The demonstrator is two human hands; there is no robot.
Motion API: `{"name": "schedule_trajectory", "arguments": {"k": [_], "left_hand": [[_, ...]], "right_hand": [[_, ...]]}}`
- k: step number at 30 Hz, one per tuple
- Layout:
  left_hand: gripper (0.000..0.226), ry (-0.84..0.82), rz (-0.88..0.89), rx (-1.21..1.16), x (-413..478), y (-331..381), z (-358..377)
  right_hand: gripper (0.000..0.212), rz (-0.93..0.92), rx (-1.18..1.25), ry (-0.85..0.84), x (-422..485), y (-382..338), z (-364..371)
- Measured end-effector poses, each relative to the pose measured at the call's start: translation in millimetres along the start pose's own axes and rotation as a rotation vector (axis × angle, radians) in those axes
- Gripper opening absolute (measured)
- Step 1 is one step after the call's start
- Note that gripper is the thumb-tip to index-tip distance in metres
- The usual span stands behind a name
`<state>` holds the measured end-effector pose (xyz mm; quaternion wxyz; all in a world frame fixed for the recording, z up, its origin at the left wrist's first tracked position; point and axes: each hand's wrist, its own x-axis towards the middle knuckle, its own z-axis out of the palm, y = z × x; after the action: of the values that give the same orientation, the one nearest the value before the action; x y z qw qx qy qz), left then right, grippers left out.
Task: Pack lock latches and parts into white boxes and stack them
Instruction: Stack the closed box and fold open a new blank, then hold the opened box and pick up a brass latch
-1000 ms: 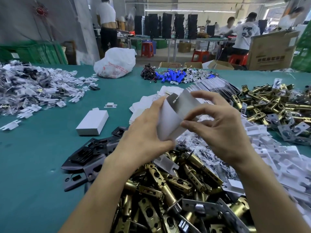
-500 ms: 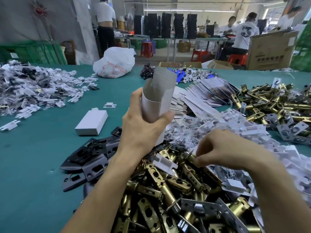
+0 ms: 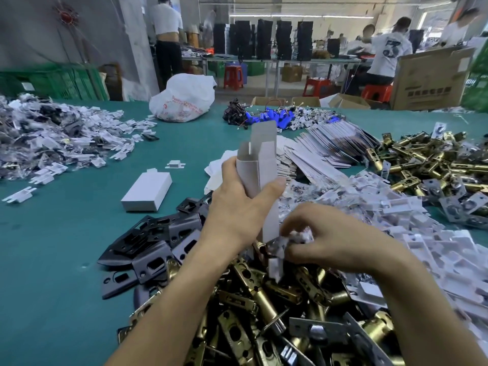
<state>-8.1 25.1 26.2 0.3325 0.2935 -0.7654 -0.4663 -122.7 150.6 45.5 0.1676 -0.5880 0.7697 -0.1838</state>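
Observation:
My left hand (image 3: 237,207) grips an opened white box (image 3: 260,159) upright, its top flaps standing open. Just below the box my right hand (image 3: 324,236) pinches a small clear bag of parts with a white plastic piece (image 3: 282,247). Under both hands lies a heap of brass lock latches (image 3: 264,313). A closed white box (image 3: 147,191) lies flat on the green table (image 3: 52,260) to the left.
Dark metal plates (image 3: 150,244) lie left of the latch heap. White plastic parts (image 3: 422,239) and more brass latches (image 3: 435,159) fill the right side. Flat box blanks (image 3: 324,151) fan out behind the hands. Bagged parts (image 3: 47,138) pile at far left; a white sack (image 3: 184,99) sits at the back.
My right hand left the box and dropped to the pile, where it picked up a small bag of parts. My left hand turned the box upright and holds it alone.

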Motion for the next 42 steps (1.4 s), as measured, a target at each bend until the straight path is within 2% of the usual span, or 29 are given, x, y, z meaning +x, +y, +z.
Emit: {"name": "schedule_trajectory", "arguments": {"k": [4, 10, 14, 18, 20, 23, 25, 27, 30, 34, 38, 42], "left_hand": [[0.065, 0.049, -0.031, 0.036, -1, -1, -1], [0.084, 0.104, 0.001, -0.045, 1, 1, -1], [0.094, 0.034, -0.032, -0.186, 4, -3, -1], [0.109, -0.102, -0.067, -0.249, 4, -11, 3], [0.101, -0.13, -0.075, -0.172, 3, -15, 4], [0.077, -0.128, -0.059, -0.064, 2, -14, 5], [0.068, -0.08, -0.021, -0.02, 2, -13, 5], [0.06, -0.025, 0.005, -0.038, 2, -11, 3], [0.067, 0.041, 0.011, -0.179, 4, -8, 1], [0.08, 0.014, 0.04, -0.211, 4, -10, 3], [0.078, -0.007, 0.037, -0.166, 5, -14, 4], [0.077, 0.006, 0.036, -0.096, 4, -14, 2]], "right_hand": [[0.044, 0.066, -0.15, -0.044, 4, -9, 12], [0.024, 0.082, -0.134, 0.06, 3, -2, 14], [0.007, 0.08, 0.014, 0.195, -1, 9, -1], [0.016, 0.036, 0.171, 0.261, -3, 15, -10], [0.02, 0.017, 0.133, 0.255, -2, 15, -10], [0.043, 0.026, 0.027, 0.263, -1, 14, -10], [0.03, 0.022, 0.022, 0.249, -2, 16, -10], [0.014, 0.047, 0.02, 0.16, -1, 19, -7], [0.014, 0.105, 0.051, 0.093, 1, 24, 1], [0.038, 0.226, 0.123, 0.154, 0, 27, 2], [0.029, 0.263, 0.001, 0.028, 0, 30, 4], [0.028, 0.232, 0.113, 0.028, -3, 30, -3]]}}
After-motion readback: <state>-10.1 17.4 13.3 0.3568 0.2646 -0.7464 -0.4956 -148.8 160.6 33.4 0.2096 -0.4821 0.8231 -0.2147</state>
